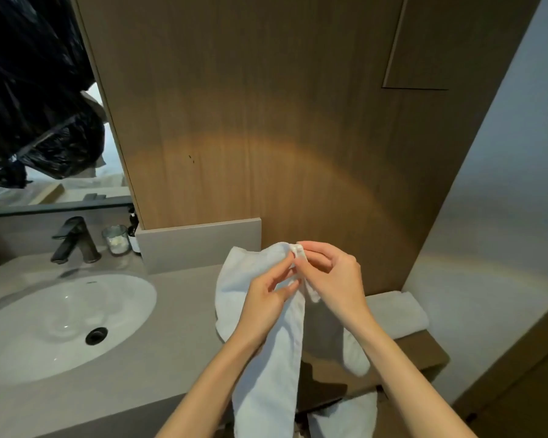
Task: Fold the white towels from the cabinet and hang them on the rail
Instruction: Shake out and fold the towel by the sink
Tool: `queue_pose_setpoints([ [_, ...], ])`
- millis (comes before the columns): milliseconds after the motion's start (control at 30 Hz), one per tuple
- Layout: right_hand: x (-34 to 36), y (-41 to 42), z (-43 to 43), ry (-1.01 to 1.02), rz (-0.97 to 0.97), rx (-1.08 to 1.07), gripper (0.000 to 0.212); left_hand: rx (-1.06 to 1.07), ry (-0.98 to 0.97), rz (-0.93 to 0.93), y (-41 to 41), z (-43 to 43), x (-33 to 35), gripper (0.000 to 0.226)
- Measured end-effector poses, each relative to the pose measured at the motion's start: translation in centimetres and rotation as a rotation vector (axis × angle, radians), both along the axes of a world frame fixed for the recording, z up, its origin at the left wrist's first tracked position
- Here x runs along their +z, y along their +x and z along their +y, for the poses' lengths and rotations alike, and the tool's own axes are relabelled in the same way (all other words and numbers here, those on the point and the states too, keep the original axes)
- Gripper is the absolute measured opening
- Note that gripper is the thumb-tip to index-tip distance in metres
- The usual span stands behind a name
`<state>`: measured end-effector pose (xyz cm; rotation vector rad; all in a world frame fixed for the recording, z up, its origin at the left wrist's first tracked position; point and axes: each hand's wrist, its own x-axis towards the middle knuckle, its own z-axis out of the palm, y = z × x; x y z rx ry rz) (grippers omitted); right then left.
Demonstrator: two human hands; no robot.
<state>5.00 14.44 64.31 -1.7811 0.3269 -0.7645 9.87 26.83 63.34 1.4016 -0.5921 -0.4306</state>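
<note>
Fingers (314, 246) pinch towel (236, 279) top corner

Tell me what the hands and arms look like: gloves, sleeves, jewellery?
The left hand and right hand are bare: no gloves or rings visible. Both forearms are uncovered to the frame's edge; no sleeve, watch or bracelet shows.

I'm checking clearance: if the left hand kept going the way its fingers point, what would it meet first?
The left hand points up and right. It would likely meet the right hand's fingers almost at once, at the towel corner both pinch.
</note>
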Motion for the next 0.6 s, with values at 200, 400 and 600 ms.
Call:
queue_pose_setpoints([
  [200, 1.0, -1.8, -2.4, -0.192, -0.038, -0.025, 0.021, -0.031, 0.063, -0.215, -1.3, -1.7, -0.3, 0.045],
  [400, 3.3, -4.0, -6.1, -0.381, -0.066, -0.018, 0.015, 0.300, 0.155, -0.664, -0.3, -2.3, 0.4, 0.034],
  [600, 5.4, -6.0, -8.5, -0.431, -0.165, -0.113, 0.018, 0.063, 0.262, -0.719, 1.7, -2.9, -1.0, 0.035],
])
